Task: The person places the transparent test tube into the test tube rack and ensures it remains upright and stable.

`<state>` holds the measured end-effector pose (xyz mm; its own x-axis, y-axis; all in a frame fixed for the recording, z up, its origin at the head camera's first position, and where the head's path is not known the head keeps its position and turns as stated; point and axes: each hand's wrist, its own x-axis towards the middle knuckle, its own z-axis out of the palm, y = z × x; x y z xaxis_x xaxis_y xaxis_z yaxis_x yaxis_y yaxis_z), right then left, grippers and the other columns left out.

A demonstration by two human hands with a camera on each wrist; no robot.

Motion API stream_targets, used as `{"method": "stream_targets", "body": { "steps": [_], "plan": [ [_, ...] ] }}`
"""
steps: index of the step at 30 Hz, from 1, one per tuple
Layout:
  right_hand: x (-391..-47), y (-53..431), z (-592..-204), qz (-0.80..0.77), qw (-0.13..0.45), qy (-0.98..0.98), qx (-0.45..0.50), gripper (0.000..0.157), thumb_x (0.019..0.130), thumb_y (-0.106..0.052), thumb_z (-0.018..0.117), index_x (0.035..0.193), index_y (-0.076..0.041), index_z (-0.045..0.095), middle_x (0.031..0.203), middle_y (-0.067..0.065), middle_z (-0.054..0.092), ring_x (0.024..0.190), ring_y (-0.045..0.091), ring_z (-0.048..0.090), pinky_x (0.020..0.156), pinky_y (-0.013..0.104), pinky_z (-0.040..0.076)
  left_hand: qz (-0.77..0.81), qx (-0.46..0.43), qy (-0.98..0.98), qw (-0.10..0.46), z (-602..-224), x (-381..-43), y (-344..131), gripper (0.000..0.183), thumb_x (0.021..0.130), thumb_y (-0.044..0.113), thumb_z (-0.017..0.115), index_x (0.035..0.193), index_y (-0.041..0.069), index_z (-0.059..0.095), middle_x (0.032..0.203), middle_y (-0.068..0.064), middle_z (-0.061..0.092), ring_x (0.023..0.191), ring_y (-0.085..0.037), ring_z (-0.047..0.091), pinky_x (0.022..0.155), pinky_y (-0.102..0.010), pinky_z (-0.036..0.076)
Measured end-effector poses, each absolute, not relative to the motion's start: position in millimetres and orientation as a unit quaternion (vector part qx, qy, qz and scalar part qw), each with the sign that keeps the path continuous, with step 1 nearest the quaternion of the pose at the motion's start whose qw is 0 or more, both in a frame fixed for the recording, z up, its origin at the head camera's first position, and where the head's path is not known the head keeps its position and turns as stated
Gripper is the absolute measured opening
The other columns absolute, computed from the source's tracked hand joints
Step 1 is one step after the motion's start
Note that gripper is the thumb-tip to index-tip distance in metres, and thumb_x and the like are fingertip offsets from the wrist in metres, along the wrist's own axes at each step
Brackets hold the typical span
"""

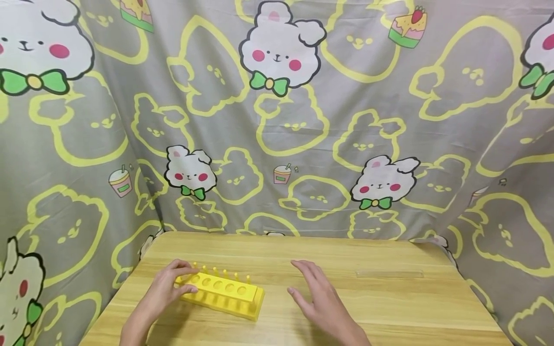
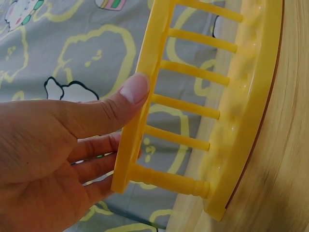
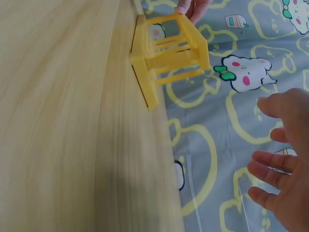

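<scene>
A yellow plastic test tube rack (image 1: 229,287) stands on the table, left of the middle, with round holes in its top plate and a row of pegs along its far side. My left hand (image 1: 161,290) holds the left end of the rack. In the left wrist view, the thumb (image 2: 135,89) lies on one side of the top plate and the fingers on the other. To the right of the rack, my right hand (image 1: 322,305) hovers over the table with its fingers spread and nothing held, as the right wrist view also shows.
A thin, clear rod or tube (image 1: 389,274) lies on the right part of the wooden table (image 1: 411,307); its exact kind is hard to tell. Grey cloth (image 1: 311,129) with rabbit prints hangs behind the table and at both sides.
</scene>
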<state>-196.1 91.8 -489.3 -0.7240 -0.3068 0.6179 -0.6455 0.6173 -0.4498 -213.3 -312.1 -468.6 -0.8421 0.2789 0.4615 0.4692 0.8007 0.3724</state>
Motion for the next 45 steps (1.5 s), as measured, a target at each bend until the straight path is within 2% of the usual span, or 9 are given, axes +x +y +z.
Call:
{"method": "stream_targets", "body": {
  "steps": [8,27,37,45],
  "plan": [
    [-200.0,77.1,-486.6,0.357,0.231,-0.858,0.289,0.059,0.094,-0.027,0.078,0.147,-0.019,0.053,0.139,-0.004,0.056,0.127,0.015,0.054,0.099,0.042,0.056,-0.251,-0.187,-0.935,0.168,-465.8,-216.1,-309.8,0.043,0.068,0.011,0.092,0.109,0.005,0.079,0.107,-0.003,0.065,0.091,-0.023,0.065,0.075,-0.038,0.059],
    [-203.5,48.3,-496.1,0.375,0.19,-0.85,0.318,0.051,0.091,-0.024,0.08,0.137,-0.013,0.06,0.132,-0.004,0.059,0.122,0.014,0.056,0.101,0.039,0.055,-0.26,-0.186,-0.93,0.18,-465.5,-219.5,-307.4,0.041,0.068,0.013,0.092,0.107,0.006,0.08,0.106,-0.003,0.065,0.092,-0.025,0.066,0.077,-0.041,0.06],
    [-200.0,26.8,-501.5,0.382,0.191,-0.842,0.33,0.045,0.093,-0.026,0.079,0.132,-0.013,0.062,0.13,-0.005,0.059,0.121,0.014,0.055,0.1,0.036,0.055,-0.265,-0.169,-0.937,0.152,-463.9,-214.4,-309.5,0.042,0.07,0.016,0.091,0.109,0.006,0.079,0.108,-0.002,0.065,0.095,-0.026,0.066,0.08,-0.043,0.06],
    [-199.8,12.3,-503.3,0.382,0.205,-0.83,0.352,0.045,0.093,-0.025,0.078,0.131,-0.007,0.063,0.128,0.0,0.06,0.118,0.016,0.056,0.098,0.034,0.056,-0.259,-0.176,-0.936,0.158,-465.3,-214.6,-311.2,0.043,0.069,0.011,0.092,0.109,0.005,0.079,0.107,-0.001,0.065,0.094,-0.025,0.065,0.08,-0.043,0.06]
  ]
}}
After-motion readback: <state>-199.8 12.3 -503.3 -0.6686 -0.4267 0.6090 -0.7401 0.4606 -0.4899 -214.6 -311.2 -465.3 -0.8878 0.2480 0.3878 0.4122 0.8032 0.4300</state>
